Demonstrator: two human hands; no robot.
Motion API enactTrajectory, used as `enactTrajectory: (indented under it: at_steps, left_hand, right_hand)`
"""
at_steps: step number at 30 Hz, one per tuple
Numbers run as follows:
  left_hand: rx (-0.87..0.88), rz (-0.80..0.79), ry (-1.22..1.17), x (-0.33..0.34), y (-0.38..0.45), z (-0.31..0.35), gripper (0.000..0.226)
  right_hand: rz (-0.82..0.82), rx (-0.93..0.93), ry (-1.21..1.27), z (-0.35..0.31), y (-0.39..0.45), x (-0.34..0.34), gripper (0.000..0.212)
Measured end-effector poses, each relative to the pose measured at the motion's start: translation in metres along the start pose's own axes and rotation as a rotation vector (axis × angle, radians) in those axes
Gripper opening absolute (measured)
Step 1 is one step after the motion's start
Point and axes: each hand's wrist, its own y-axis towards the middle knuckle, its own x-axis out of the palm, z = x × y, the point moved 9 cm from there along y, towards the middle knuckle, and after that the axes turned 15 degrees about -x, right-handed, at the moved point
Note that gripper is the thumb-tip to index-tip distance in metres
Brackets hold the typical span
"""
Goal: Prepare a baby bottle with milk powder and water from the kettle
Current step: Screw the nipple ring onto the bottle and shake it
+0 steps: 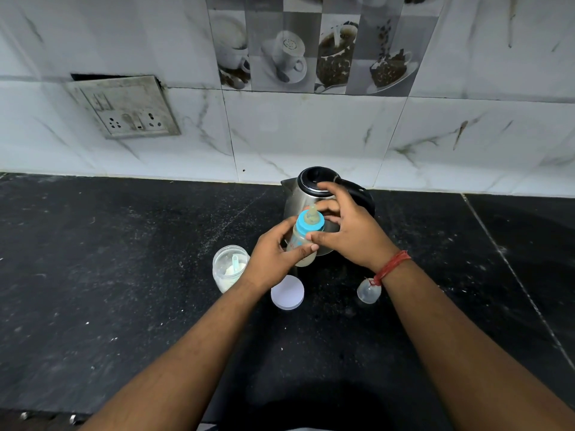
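A baby bottle (pixel 303 244) with a blue collar and a nipple (pixel 311 214) on top holds pale milky liquid. My left hand (pixel 272 255) grips the bottle's body from the left. My right hand (pixel 348 231) has its fingers around the blue collar. Behind the bottle stands a steel kettle (pixel 306 194) with a black lid, close to the wall. An open jar of milk powder (pixel 229 269) with a blue scoop inside stands on the black counter (pixel 124 275), left of my left hand.
The jar's white lid (pixel 287 293) lies on the counter below the bottle. A clear bottle cap (pixel 368 290) lies under my right wrist. A wall socket plate (pixel 124 107) sits on the tiled wall at the upper left.
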Motion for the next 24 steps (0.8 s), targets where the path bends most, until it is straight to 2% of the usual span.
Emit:
enactTrajectory:
  at_steps: [4,10,17,21,24]
  left_hand:
    - [0.000,0.025,-0.023,-0.001,0.001,-0.001,0.051]
    - [-0.012,0.057,-0.081,-0.003,0.001,-0.004,0.052]
    - [-0.007,0.063,-0.042,-0.006,0.002,0.005,0.050]
    - [0.004,0.079,-0.034,-0.003,0.001,0.005,0.050]
    - [0.009,0.077,-0.040,-0.002,0.000,0.006,0.050]
  right_hand:
    - [0.111,-0.016,-0.074,-0.004,0.000,-0.001,0.082]
    - [0.260,-0.055,-0.016,-0.010,-0.007,0.005,0.066]
    - [0.187,-0.065,-0.036,-0.011,0.001,0.001,0.069]
    - [0.276,-0.098,-0.050,-0.014,-0.003,0.003,0.056]
    - [0.326,-0.104,0.028,-0.011,-0.007,0.005,0.051]
